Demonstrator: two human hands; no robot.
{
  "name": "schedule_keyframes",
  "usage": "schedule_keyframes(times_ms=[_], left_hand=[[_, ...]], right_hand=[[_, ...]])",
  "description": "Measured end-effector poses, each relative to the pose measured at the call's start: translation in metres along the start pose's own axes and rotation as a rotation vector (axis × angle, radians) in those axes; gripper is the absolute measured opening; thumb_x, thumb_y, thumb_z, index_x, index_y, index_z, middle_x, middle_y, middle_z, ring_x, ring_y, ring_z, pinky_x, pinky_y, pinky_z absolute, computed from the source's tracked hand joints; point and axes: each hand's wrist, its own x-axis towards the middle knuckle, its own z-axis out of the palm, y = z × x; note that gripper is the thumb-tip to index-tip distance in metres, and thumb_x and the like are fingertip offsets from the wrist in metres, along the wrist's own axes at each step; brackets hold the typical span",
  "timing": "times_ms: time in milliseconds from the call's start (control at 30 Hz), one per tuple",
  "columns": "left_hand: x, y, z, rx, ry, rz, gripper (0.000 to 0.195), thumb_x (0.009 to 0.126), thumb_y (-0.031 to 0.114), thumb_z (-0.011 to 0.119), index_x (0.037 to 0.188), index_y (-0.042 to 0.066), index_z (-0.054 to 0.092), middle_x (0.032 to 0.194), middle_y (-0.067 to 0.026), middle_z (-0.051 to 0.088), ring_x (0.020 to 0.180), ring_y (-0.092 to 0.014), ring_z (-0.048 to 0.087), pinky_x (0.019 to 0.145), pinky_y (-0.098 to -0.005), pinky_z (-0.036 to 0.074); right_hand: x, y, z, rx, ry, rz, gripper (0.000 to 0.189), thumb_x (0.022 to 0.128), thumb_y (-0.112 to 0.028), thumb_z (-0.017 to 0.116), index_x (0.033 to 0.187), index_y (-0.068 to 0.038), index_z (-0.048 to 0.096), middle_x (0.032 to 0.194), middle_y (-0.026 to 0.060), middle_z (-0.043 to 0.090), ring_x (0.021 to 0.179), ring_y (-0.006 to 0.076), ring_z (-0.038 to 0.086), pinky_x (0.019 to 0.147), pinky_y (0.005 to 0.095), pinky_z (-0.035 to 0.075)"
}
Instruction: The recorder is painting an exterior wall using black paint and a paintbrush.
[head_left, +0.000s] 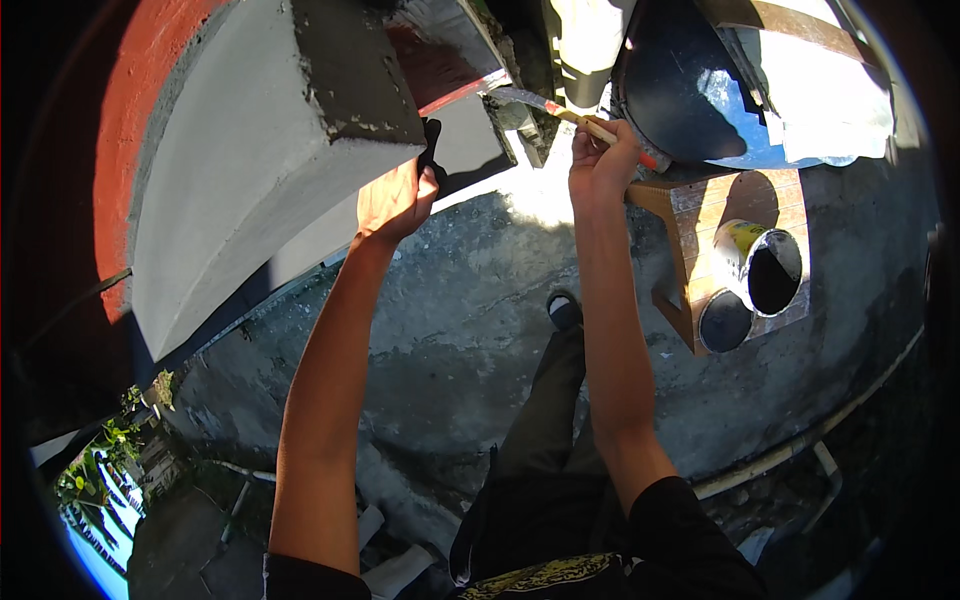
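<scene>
My right hand (604, 161) grips the wooden handle of a paintbrush (586, 126). The brush points left, and its pale bristle end is at the red-and-white edge (465, 94) of a painted wall part. My left hand (397, 199) is raised beside the lower corner of a grey-painted concrete ledge (247, 142). Its fingers are partly hidden beyond that corner, next to a dark shape that could be an object or a shadow. To the right, an open paint can (736, 259) stands on a small wooden bench (697, 225). A round lid (725, 321) lies beside the can.
A red-painted wall (146, 90) borders the ledge at the left. Behind the bench is a large dark rounded object (675, 97) with a bright white covering (825, 97). Stained concrete floor (465, 322) lies below my arms, with a long pipe (780, 450) along its lower right edge.
</scene>
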Motion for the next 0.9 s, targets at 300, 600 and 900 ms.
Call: schedule_keyframes(times_ms=[300,600,900], left_hand=[[0.0,-0.004,0.0,0.016,0.028,0.049,0.042,0.075,0.012,0.058,0.115,0.002,0.05,0.121,-0.0164,0.05,0.104,-0.033,0.049,0.093,-0.0444,0.035],[-0.002,-0.004,0.001,0.003,0.038,0.04,0.041,0.074,0.012,0.058,0.114,0.003,0.051,0.12,-0.0156,0.051,0.102,-0.033,0.049,0.09,-0.0439,0.036],[-0.003,-0.005,0.003,-0.014,0.045,0.018,0.042,0.074,0.012,0.059,0.114,0.004,0.05,0.119,-0.0154,0.051,0.104,-0.033,0.049,0.091,-0.0442,0.036]], right_hand=[[-0.015,0.003,-0.014,0.048,0.045,0.011,0.019,0.084,-0.012,0.051,0.085,0.006,0.058,0.079,0.0119,0.063,0.063,0.015,0.062,0.058,0.0193,0.055],[-0.021,-0.003,-0.01,0.06,0.026,-0.088,0.017,0.084,-0.013,0.052,0.085,0.003,0.056,0.081,0.0101,0.06,0.064,0.0136,0.06,0.057,0.0179,0.051],[-0.011,0.001,-0.013,0.113,0.027,-0.094,0.019,0.084,-0.015,0.053,0.087,0.003,0.057,0.083,0.0108,0.061,0.066,0.0146,0.061,0.06,0.02,0.053]])
